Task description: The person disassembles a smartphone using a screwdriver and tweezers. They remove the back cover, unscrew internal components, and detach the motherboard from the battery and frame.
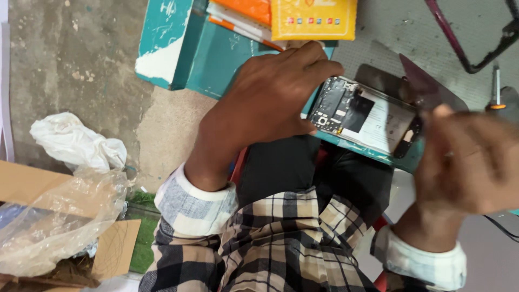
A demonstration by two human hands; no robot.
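The left hand (270, 92) clamps the opened phone (367, 116) at its nine o'clock end, steadying it while the right hand (470, 162), blurred, pinches its three o'clock edge

Yellow box (313, 20) (rectangular) atop teal box (216, 59).

The opened phone (363, 116) shows matt dark circuit parts, a smooth pale battery face and a teal plastic rim. The shirt (281, 243) is soft checked cloth. The floor (70, 59) is rough grey concrete. The bag (54, 216) is thin, crinkled clear plastic, glossy; the box (116, 246) under it looks like brown cardboard.
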